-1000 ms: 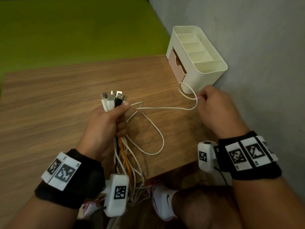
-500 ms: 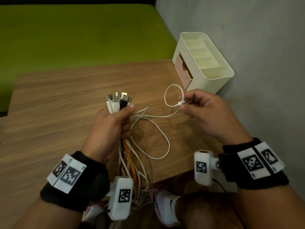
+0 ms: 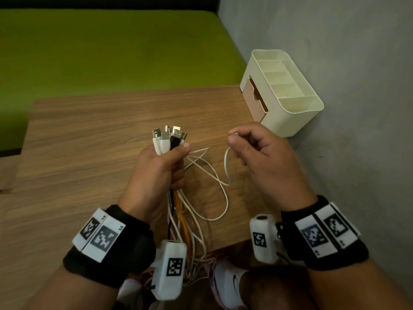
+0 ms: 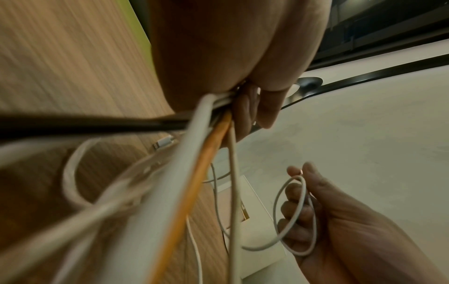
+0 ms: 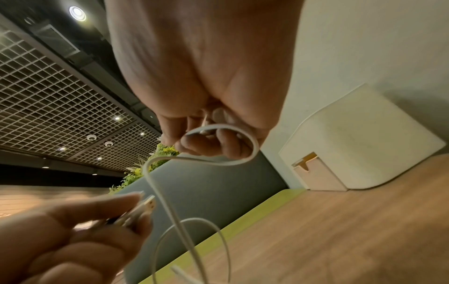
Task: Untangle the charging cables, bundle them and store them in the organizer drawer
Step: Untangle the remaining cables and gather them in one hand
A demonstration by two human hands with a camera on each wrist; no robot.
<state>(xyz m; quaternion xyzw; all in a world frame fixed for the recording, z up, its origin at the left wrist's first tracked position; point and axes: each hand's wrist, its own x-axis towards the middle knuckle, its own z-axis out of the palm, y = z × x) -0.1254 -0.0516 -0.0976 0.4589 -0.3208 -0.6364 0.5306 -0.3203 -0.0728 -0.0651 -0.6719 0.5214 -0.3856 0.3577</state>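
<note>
My left hand [image 3: 165, 166] grips a bunch of charging cables [image 3: 178, 211] upright above the wooden table [image 3: 89, 135], with their USB plugs [image 3: 167, 136] sticking out of the top of the fist. White, black and orange cords [image 4: 194, 173] hang below the fist over the table's near edge. My right hand [image 3: 248, 144] pinches the small plug end of a thin white cable [image 3: 225, 166], which curls in a loop by its fingers [image 5: 206, 144] and runs back toward the bunch. The cream organizer [image 3: 297, 108] stands at the table's far right corner, its pink drawer [image 3: 252, 97] closed.
A grey wall [image 3: 346, 63] runs along the right side, right behind the organizer. A green surface [image 3: 100, 52] lies beyond the table. My knee and a white shoe [image 3: 228, 285] show below the table's near edge.
My right hand has drawn the thin white cable's end away from the organizer and closer to the left hand. The loop by its fingers has shrunk. The left hand keeps its grip on the bunch.
</note>
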